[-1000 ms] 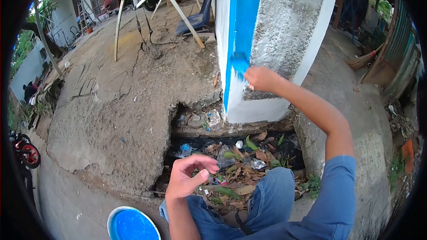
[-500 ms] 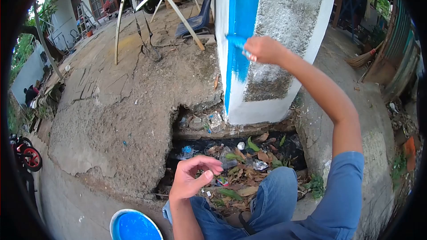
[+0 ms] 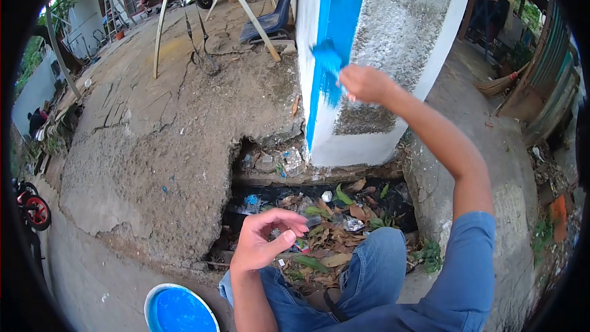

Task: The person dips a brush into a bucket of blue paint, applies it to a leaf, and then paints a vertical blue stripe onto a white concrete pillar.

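My right hand (image 3: 367,85) is closed around a paintbrush (image 3: 329,58), and its blue-loaded bristles lie against the blue-painted strip (image 3: 344,0) on a pillar's edge. Beside that strip, the pillar (image 3: 402,18) has a rough grey-white face with smooth white borders. The lower end of the blue paint is ragged and streaky. My left hand (image 3: 267,238) hovers above my knee and the ditch, fingers curved and apart from the thumb, with nothing in it. Below and left of it stands a round tub of blue paint (image 3: 182,313) with a white rim, cut off by the frame's bottom.
A ditch with dry leaves (image 3: 332,233) and litter lies between me and the pillar. Broken concrete (image 3: 147,190) spreads to the left. Behind are a blue plastic chair (image 3: 270,23) and crossed poles (image 3: 243,9). A broom (image 3: 496,85) lies at right; a red-wheeled vehicle (image 3: 35,211) stands at left.
The brush has tilted in my right hand, so its bristles now show broad side on and point up and left. My left hand keeps its shape. The whole view has shifted slightly.
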The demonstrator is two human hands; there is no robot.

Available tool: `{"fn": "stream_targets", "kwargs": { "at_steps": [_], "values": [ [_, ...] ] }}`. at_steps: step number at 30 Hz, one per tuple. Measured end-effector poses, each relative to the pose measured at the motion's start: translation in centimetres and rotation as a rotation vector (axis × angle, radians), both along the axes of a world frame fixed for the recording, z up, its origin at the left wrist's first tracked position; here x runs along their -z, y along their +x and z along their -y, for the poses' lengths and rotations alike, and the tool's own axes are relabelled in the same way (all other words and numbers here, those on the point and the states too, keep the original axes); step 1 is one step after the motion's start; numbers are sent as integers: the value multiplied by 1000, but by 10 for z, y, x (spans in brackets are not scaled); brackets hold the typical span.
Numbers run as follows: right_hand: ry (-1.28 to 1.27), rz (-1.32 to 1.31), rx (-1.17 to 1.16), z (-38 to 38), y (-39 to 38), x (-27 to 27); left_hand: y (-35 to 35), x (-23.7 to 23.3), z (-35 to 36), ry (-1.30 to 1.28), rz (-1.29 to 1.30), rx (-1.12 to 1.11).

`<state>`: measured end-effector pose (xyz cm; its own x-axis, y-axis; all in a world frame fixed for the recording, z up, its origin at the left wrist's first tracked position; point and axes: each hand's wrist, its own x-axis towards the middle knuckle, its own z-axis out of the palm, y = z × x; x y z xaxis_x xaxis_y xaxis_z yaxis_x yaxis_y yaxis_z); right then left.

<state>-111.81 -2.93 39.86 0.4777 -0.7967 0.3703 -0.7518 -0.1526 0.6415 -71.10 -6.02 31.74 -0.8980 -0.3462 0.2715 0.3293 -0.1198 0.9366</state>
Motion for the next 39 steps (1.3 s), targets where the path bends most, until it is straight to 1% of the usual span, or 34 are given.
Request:
{"fn": "stream_targets", "kwargs": {
  "at_steps": [1,3,5,6,8,11,14,15,18,19,21,22,24,25,27,28,30,31,32,33,34,36,37,38,39],
  "values": [
    [33,34,22,-1,3,21,0,0,-1,1,-3,-7],
    [74,75,-6,-6,15,49,1,1,-3,-9,-21,-40],
    [237,186,19,-9,16,75,3,1,-2,-5,-8,-44],
    [228,178,17,-10,18,86,3,1,-1,2,5,-41],
    [362,261,48,-11,15,96,4,-2,0,-10,27,-31],
    [385,203,69,-9,2,84,-1,4,3,39,10,15],
    [264,213,68,-9,-20,26,-5,1,4,56,31,19],
    [260,179,104,-12,-22,-1,-6,0,5,64,42,23],
    [188,75,92,-21,-20,-86,-16,5,10,103,21,8],
    [129,22,106,-26,-12,-117,-20,6,11,95,10,16],
    [14,-82,110,-31,-6,-176,-28,8,14,69,37,-78],
    [-42,-131,100,-32,-5,-202,-30,9,16,59,25,-76],
    [-189,-182,22,-30,1,-247,-31,13,21,98,99,-93],
    [-198,-196,20,-29,8,-270,-31,14,23,94,105,-102],
    [-367,-249,-37,-26,18,-312,-30,10,23,99,92,-117],
    [-374,-255,-37,-23,17,-333,-28,8,24,110,96,-130],
    [-605,-365,-107,-14,15,-383,-24,10,31,120,87,-116],
    [-613,-372,-114,-11,15,-407,-22,10,33,131,114,-153],
    [-665,-374,-69,-8,16,-429,-21,11,36,145,142,-190],
    [-715,-370,-22,-5,19,-444,-16,3,33,198,93,-175],
    [-714,-367,-26,-3,21,-453,-14,-4,33,200,95,-179],
    [-653,-262,240,3,18,-457,-8,-10,32,253,182,-188],
    [-606,-246,150,9,7,-451,-9,-4,35,317,106,-190],
    [-600,-233,152,14,-3,-434,-8,2,37,321,120,-194],
    [-546,-207,173,17,-6,-412,-7,6,38,252,130,-209]
  ]
}}
